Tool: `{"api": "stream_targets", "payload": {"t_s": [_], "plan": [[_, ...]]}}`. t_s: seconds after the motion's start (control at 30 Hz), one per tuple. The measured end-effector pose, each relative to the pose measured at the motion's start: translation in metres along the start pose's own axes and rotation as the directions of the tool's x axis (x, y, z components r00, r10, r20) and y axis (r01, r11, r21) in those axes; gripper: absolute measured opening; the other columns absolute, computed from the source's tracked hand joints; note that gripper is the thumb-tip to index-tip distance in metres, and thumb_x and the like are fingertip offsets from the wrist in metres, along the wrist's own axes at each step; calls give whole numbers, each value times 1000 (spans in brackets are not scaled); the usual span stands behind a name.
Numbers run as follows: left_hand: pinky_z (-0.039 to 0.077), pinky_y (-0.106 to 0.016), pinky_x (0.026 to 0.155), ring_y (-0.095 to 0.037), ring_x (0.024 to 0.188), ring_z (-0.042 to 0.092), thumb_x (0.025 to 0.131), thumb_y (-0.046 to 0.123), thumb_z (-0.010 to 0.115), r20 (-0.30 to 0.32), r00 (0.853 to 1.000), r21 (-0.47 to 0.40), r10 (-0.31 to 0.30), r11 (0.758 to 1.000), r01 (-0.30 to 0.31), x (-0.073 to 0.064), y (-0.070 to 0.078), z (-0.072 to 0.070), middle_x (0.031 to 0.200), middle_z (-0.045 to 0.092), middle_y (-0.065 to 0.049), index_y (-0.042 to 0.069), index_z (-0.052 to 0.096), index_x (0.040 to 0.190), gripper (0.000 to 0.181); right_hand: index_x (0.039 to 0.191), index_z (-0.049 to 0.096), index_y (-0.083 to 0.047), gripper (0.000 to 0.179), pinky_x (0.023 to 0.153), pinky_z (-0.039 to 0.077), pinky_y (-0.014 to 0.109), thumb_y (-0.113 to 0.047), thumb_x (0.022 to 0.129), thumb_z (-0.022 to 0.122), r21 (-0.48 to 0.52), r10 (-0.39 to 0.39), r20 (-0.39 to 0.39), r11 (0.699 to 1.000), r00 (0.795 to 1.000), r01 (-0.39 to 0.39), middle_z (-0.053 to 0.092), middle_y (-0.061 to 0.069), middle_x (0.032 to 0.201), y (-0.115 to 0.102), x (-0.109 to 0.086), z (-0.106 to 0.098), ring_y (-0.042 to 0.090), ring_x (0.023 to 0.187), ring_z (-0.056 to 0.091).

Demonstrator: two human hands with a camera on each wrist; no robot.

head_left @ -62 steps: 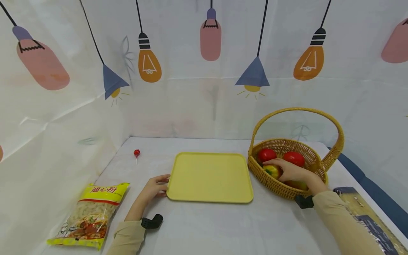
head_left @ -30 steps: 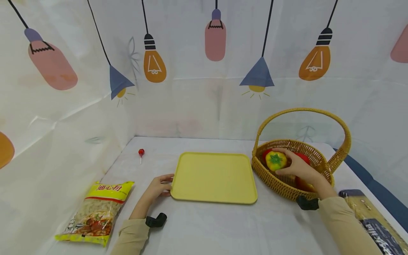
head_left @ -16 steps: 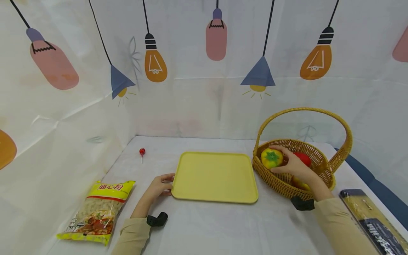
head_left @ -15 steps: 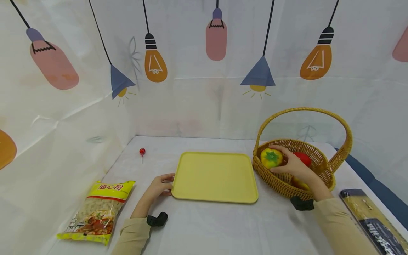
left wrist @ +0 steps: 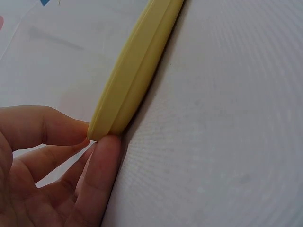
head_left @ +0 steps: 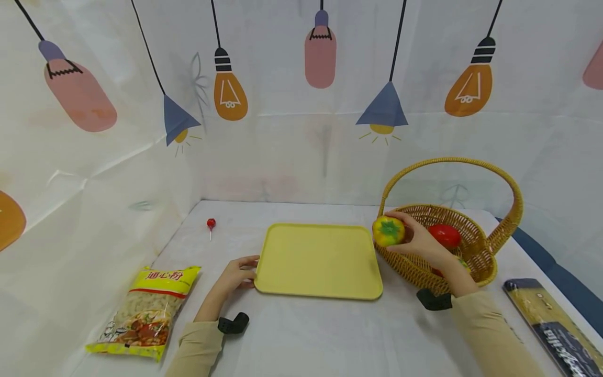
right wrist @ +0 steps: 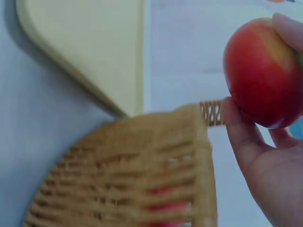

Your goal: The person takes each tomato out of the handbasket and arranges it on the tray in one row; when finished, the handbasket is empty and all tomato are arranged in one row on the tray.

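Note:
My right hand [head_left: 419, 242] grips a rounded fruit [head_left: 388, 231], yellow with a green star-shaped leafy top, held above the left rim of a wicker basket [head_left: 410, 272]. Its underside shows mostly red in the right wrist view, where the thumb and fingers of the right hand [right wrist: 272, 163] curl round the fruit [right wrist: 260, 71]. My left hand [head_left: 234, 276] is at the left edge of a yellow tray [head_left: 320, 262]. In the left wrist view the left hand [left wrist: 52, 165] pinches the corner of the tray [left wrist: 135, 71] between finger and thumb.
A red fruit [head_left: 445, 236] and another partly hidden one remain inside the basket, under its tall arched handle [head_left: 452, 159]. A bag of pasta [head_left: 143, 314] and a red lollipop [head_left: 211, 224] lie at left. A gold-and-dark flat package [head_left: 551, 324] lies at right.
My right hand has taken hold of the yellow-and-red fruit in the basket, raised it and carried it left over the rim. The left hand has stayed at the tray edge.

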State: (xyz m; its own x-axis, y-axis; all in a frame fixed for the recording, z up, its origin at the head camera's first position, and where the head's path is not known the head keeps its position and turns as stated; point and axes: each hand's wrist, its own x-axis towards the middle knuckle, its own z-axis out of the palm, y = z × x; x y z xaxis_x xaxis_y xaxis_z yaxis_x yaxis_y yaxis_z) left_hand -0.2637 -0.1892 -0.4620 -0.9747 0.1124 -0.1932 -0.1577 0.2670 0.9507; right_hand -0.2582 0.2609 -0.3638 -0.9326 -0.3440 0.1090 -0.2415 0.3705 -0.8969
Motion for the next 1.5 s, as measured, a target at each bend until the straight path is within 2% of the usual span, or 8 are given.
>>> {"api": "stream_targets", "payload": {"t_s": [0.37,0.73,0.87,1.1,1.5], "plan": [[56,-33,66,-18,80,58,76,-4,58,-4,1000,3,-16,1000,16,2,0,0,123,52,-21,-2,49,130,55,141,27,-7,79,83,48,19,-6,76,72,122,-47,25,992,999,44,34,16,135,-1,15,22,18,105,48],[56,-34,66,-18,80,58,77,-4,58,1,1000,-1,-18,1000,18,2,0,0,122,52,-21,-2,49,130,54,140,30,-12,77,84,49,24,-8,76,73,156,-31,40,987,999,25,40,16,132,8,29,48,22,105,49],[56,-33,66,-18,81,58,77,-4,58,1,1000,-7,-21,1000,21,2,0,0,122,53,-21,-2,50,130,54,140,32,-13,76,86,46,26,-9,76,73,172,-28,43,985,999,21,37,12,136,6,36,59,25,110,46],[56,-33,66,-19,83,57,76,-4,57,7,1000,-11,3,1000,-3,0,1,-2,124,51,-22,-3,48,131,56,141,30,-11,77,85,47,27,-7,76,73,230,-43,83,973,996,23,31,12,140,2,49,79,32,115,40],[56,-32,65,-18,84,58,76,-4,57,17,1000,-10,12,1000,-12,-2,3,-2,124,51,-23,-4,47,131,56,140,33,-13,76,84,48,28,-5,76,72,285,-74,98,957,992,44,33,11,139,-2,63,107,30,113,42]]}}
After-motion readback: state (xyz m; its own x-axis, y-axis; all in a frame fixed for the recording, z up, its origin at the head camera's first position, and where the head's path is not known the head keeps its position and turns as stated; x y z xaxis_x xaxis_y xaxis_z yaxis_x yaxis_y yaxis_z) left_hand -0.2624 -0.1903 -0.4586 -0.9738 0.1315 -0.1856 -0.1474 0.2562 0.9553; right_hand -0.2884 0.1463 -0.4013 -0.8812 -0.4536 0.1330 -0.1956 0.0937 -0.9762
